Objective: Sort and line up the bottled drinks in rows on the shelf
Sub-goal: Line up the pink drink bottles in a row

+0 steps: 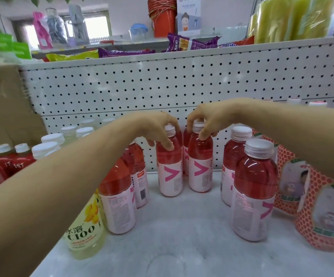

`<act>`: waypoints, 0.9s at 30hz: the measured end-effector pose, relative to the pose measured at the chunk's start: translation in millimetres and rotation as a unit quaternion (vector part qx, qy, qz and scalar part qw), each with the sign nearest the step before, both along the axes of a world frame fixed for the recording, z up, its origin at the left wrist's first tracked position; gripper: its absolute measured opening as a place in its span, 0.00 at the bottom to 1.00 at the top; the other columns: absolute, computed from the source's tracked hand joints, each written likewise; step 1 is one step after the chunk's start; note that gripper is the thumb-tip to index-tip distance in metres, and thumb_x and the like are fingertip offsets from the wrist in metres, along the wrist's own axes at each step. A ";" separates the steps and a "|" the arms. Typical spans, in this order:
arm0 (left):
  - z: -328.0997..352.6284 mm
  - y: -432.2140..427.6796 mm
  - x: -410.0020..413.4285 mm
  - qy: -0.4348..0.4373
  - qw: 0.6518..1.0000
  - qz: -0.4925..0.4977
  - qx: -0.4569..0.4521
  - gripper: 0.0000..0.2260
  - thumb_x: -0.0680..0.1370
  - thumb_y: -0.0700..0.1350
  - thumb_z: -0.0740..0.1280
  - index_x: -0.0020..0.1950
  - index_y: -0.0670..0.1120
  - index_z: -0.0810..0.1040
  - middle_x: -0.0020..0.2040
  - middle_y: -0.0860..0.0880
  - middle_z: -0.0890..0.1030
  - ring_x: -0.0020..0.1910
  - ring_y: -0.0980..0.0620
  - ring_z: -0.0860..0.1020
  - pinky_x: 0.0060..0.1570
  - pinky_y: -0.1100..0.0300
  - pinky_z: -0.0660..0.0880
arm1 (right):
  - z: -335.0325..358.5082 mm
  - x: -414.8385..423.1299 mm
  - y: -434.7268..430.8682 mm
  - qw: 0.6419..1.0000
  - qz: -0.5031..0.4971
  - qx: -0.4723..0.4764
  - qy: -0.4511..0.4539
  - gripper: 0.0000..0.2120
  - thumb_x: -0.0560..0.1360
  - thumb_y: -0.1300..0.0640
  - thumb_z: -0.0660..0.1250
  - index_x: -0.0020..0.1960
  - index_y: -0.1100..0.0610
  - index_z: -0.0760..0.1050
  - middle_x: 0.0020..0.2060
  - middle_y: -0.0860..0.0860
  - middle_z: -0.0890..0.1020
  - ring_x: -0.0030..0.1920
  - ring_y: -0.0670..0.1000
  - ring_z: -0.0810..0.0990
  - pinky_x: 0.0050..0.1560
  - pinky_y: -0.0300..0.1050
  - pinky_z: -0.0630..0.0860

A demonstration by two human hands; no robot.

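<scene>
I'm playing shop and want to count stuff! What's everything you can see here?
pink drink bottles: seven, pink with white caps, middle of the white shelf
C100 bottle: one, pale yellow, front left
red-label bottles: at least three, red, far left
pale bottles: several, white caps, back left
orange patterned packs: at least two, right
snack packets: several, purple and yellow, above the pegboard
orange cups: one stack, top
hands: two, left hand and right hand each gripping one pink bottle

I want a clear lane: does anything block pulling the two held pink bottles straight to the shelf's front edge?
Nothing visible does. The left hand grips the left bottle, the right hand the right bottle; the shelf before both is bare, with other pink bottles off to either side.
</scene>
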State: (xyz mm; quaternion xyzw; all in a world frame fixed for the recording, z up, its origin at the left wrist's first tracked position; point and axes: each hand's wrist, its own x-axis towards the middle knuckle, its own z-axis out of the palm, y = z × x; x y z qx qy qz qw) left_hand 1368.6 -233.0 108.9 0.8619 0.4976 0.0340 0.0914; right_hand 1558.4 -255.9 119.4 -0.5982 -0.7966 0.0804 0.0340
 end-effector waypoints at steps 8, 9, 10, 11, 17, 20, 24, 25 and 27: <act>-4.5 4.3 -3.6 -0.041 0.997 -0.040 0.047 0.20 0.74 0.44 0.75 0.64 0.57 0.77 0.57 0.52 0.74 0.41 0.56 0.74 0.43 0.58 0.71 | -1.9 1.1 -1.8 1.000 0.010 0.008 0.011 0.14 0.75 0.61 0.72 0.58 0.48 0.78 0.52 0.49 0.73 0.37 0.51 0.80 0.36 0.38 0.73; -5.2 5.2 -3.0 -0.052 0.997 -0.045 0.046 0.20 0.74 0.43 0.75 0.64 0.57 0.77 0.59 0.52 0.75 0.40 0.57 0.73 0.45 0.58 0.70 | -1.9 1.0 -3.0 1.000 0.013 0.012 0.011 0.14 0.75 0.60 0.72 0.57 0.47 0.77 0.52 0.49 0.73 0.37 0.51 0.80 0.36 0.37 0.73; -6.0 6.2 -2.4 -0.060 0.996 -0.050 0.043 0.21 0.74 0.41 0.75 0.64 0.56 0.78 0.61 0.51 0.75 0.41 0.56 0.73 0.48 0.58 0.69 | -2.0 0.7 -4.0 1.000 0.014 0.014 0.013 0.14 0.75 0.60 0.72 0.57 0.47 0.77 0.53 0.49 0.73 0.37 0.51 0.80 0.36 0.38 0.74; -6.4 6.6 -2.0 -0.065 0.996 -0.051 0.041 0.21 0.74 0.40 0.74 0.64 0.55 0.78 0.62 0.51 0.75 0.43 0.55 0.73 0.50 0.57 0.70 | -2.0 0.0 -5.1 1.000 0.014 0.016 0.016 0.15 0.75 0.60 0.72 0.58 0.47 0.77 0.53 0.50 0.74 0.37 0.51 0.80 0.37 0.39 0.75; -6.6 0.9 1.0 -0.055 0.995 -0.038 0.068 0.22 0.76 0.38 0.71 0.68 0.55 0.76 0.67 0.50 0.75 0.52 0.50 0.74 0.52 0.56 0.70 | 0.1 -7.0 -10.5 1.000 -0.004 0.017 -0.015 0.18 0.75 0.59 0.72 0.63 0.50 0.75 0.58 0.54 0.78 0.39 0.50 0.81 0.42 0.41 0.78; -9.7 -11.3 1.8 -0.061 0.994 -0.019 0.089 0.25 0.78 0.41 0.70 0.73 0.54 0.70 0.71 0.51 0.72 0.59 0.51 0.73 0.53 0.58 0.70 | 2.4 -7.0 -19.3 0.999 -0.034 0.025 -0.029 0.29 0.75 0.54 0.73 0.72 0.50 0.66 0.61 0.52 0.75 0.49 0.53 0.81 0.54 0.48 0.78; -18.7 -44.5 -10.4 -0.093 0.982 -0.021 0.162 0.27 0.78 0.50 0.69 0.76 0.53 0.65 0.74 0.51 0.68 0.72 0.51 0.67 0.64 0.57 0.65 | 7.4 -0.2 -55.1 0.996 -0.062 0.059 0.025 0.34 0.74 0.44 0.72 0.75 0.47 0.63 0.66 0.49 0.73 0.62 0.53 0.76 0.65 0.52 0.71; -23.3 -55.0 -15.4 -0.105 0.977 -0.025 0.186 0.27 0.78 0.52 0.69 0.76 0.53 0.65 0.74 0.52 0.68 0.72 0.52 0.66 0.65 0.57 0.65 | 6.4 3.0 -67.5 0.993 -0.066 0.084 0.053 0.33 0.73 0.41 0.72 0.74 0.46 0.65 0.66 0.48 0.73 0.61 0.51 0.76 0.64 0.51 0.72; -36.1 -74.8 -27.5 -0.124 0.961 -0.020 0.248 0.25 0.78 0.54 0.68 0.74 0.53 0.68 0.72 0.52 0.70 0.71 0.51 0.66 0.67 0.55 0.64 | -0.2 10.0 -93.3 0.978 -0.073 0.151 0.122 0.29 0.72 0.40 0.71 0.70 0.45 0.69 0.63 0.46 0.75 0.59 0.49 0.76 0.60 0.48 0.72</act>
